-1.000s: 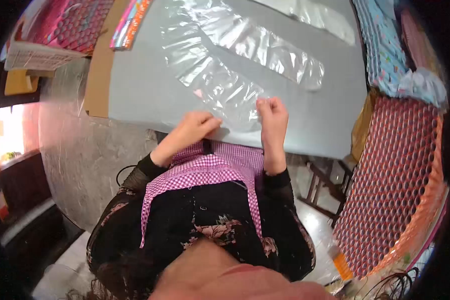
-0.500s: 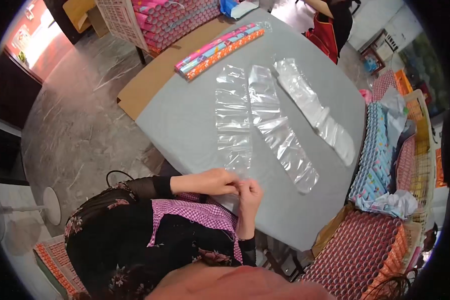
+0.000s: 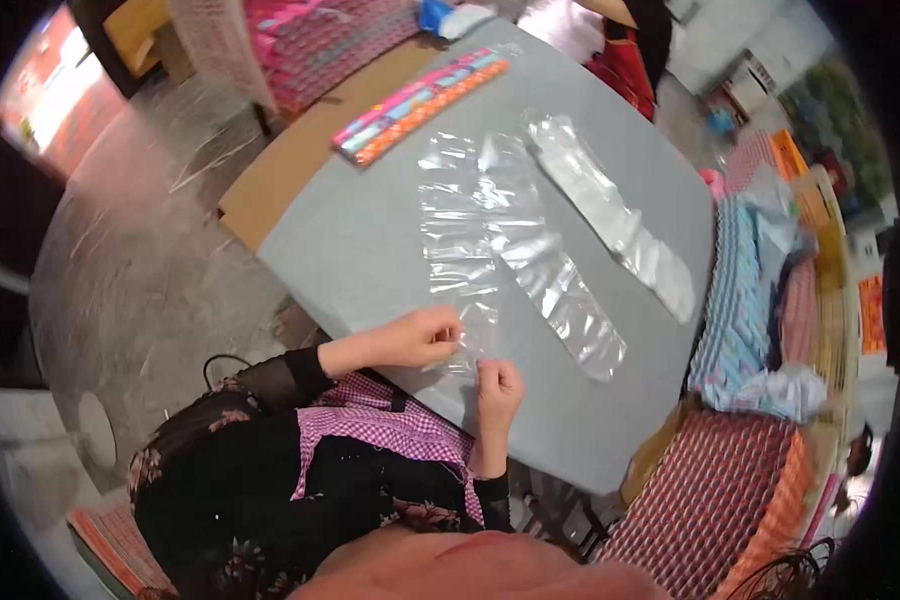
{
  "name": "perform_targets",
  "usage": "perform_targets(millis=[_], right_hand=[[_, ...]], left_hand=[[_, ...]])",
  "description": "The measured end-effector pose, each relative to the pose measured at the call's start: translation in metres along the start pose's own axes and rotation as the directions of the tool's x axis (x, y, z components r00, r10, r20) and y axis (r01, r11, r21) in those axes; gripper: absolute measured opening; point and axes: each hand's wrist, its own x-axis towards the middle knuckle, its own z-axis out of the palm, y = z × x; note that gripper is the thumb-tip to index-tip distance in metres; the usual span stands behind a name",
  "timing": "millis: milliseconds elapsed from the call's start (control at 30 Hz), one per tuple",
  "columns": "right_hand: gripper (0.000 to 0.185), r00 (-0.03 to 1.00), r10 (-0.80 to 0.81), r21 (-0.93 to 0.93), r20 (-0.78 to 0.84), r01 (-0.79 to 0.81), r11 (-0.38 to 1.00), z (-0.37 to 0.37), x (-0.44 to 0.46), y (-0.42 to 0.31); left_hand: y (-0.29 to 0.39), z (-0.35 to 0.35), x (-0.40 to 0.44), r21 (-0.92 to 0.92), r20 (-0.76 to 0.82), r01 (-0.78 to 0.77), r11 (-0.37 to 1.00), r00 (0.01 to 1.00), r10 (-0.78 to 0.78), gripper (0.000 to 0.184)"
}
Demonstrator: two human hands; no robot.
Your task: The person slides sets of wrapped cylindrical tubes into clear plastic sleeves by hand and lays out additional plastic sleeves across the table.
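— Where do we find the clear bag (image 3: 458, 230)?
— We see it flat on the table, running from the far side toward us, its near end lying between the left hand (image 3: 428, 337) and the right hand (image 3: 499, 388).
— And the fingers?
— On both hands we see them curled in, the fingertips right by that near end, with the hands themselves apart. The film is so clear that we cannot tell whether they are clamped on it.
— What do we have around it?
— Just right, a second bag (image 3: 560, 290) slants toward us; farther right, a whiter plastic strip (image 3: 615, 218). Far left, we have three patterned rolls (image 3: 420, 106) side by side on the grey table (image 3: 345, 240).
— And beyond?
— At the right edge, we see a blue pile (image 3: 730, 305) and, nearer, a reddish stack (image 3: 710, 490).
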Motion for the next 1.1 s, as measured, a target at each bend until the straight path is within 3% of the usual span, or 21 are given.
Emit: perform_targets(millis=[33,67,133,167,200,233,267,300,333,367,400,533,600,700,833,900,933,967,1033,1067,1100], right_hand=[[0.026,0.999,0.004,0.005,-0.050,-0.004,1.000,-0.004,0.000,0.001],[0.026,0.999,-0.006,-0.059,-0.037,0.004,0.998,-0.008,0.002,0.003],[0.025,0.994,-0.002,-0.122,-0.107,-0.011,0.992,-0.015,0.000,0.002],[0.022,0.998,-0.011,-0.105,-0.065,0.004,0.994,-0.014,-0.001,0.001],[0.021,1.000,-0.024,-0.086,-0.019,0.023,0.996,-0.013,-0.001,0.000],[0.021,0.996,-0.018,-0.080,-0.088,0.011,0.997,-0.014,-0.001,0.000],[0.021,0.998,-0.052,-0.114,-0.023,0.049,0.992,-0.016,0.000,0.000],[0.021,0.996,-0.078,-0.149,0.050,0.084,0.985,-0.018,0.002,-0.003],[0.021,0.997,-0.080,-0.149,0.000,0.079,0.986,-0.022,0.007,-0.001],[0.019,0.977,-0.198,-0.334,0.075,0.212,0.918,-0.029,0.013,0.004],[0.018,0.943,-0.281,-0.496,0.176,0.332,0.802,-0.035,0.021,0.006],[0.030,0.943,-0.238,-0.610,0.231,0.331,0.720,-0.058,0.049,0.016],[0.039,0.859,-0.494,-0.682,0.135,0.442,0.583,-0.064,0.066,0.032],[0.038,0.840,-0.531,-0.761,0.115,0.418,0.496,-0.075,0.103,0.039],[0.042,0.854,-0.518,-0.811,0.047,0.335,0.479,-0.090,0.135,0.036],[0.042,0.845,-0.534,-0.827,-0.025,0.283,0.486,-0.101,0.142,0.041],[0.040,0.861,-0.508,-0.843,-0.001,0.273,0.464,-0.097,0.153,0.037],[0.040,0.862,-0.506,-0.851,-0.032,0.242,0.465,-0.094,0.152,0.037],[0.038,0.815,-0.579,-0.844,-0.017,0.299,0.446,-0.091,0.148,0.037],[0.038,0.818,-0.575,-0.850,-0.035,0.278,0.448,-0.091,0.147,0.037],[0.037,0.806,-0.591,-0.853,-0.036,0.283,0.439,-0.090,0.147,0.038]], left_hand=[[0.001,-0.005,0.005,-0.131,0.081,-0.028,0.991,0.996,0.039,0.012],[-0.004,-0.011,0.009,-0.115,0.114,-0.065,0.991,0.990,0.079,0.022],[0.003,-0.021,0.025,0.186,0.052,-0.258,0.948,0.966,0.253,0.033],[0.003,-0.022,0.035,0.151,0.117,-0.291,0.945,0.954,0.275,0.033],[0.002,-0.024,0.046,0.359,0.151,-0.296,0.885,0.954,0.258,0.038],[0.000,-0.024,0.054,0.553,0.175,-0.304,0.776,0.953,0.248,0.043],[-0.007,-0.023,0.058,0.530,0.228,-0.350,0.772,0.936,0.268,0.043],[-0.017,-0.023,0.062,0.687,0.228,-0.275,0.673,0.961,0.159,0.047],[-0.027,-0.022,0.065,0.823,0.197,-0.202,0.531,0.978,0.066,0.052],[-0.036,-0.022,0.067,0.812,0.235,-0.243,0.530,0.968,0.084,0.052],[-0.044,-0.022,0.066,0.847,0.152,-0.184,0.498,0.983,0.104,0.053],[-0.060,-0.026,0.058,0.910,-0.029,-0.030,0.413,0.990,0.137,0.058],[-0.062,-0.027,0.057,0.916,-0.058,0.001,0.400,0.990,0.130,0.059],[-0.058,-0.026,0.065,0.917,-0.097,0.060,0.395,0.992,0.075,0.061],[-0.075,-0.028,0.085,0.951,-0.144,0.112,0.288,0.985,0.092,0.062],[-0.076,-0.027,0.097,0.947,-0.169,0.152,0.284,0.985,0.037,0.063],[-0.074,-0.037,0.101,0.957,-0.200,0.212,0.199,0.976,-0.081,0.065],[-0.078,-0.039,0.104,0.962,-0.166,0.178,0.207,0.984,-0.070,0.065],[-0.084,-0.040,0.107,0.944,-0.245,0.249,0.216,0.969,-0.043,0.063],[-0.085,-0.040,0.106,0.964,-0.239,0.235,0.126,0.971,0.011,0.058],[-0.093,-0.041,0.109,0.967,-0.223,0.220,0.130,0.975,0.011,0.058]])
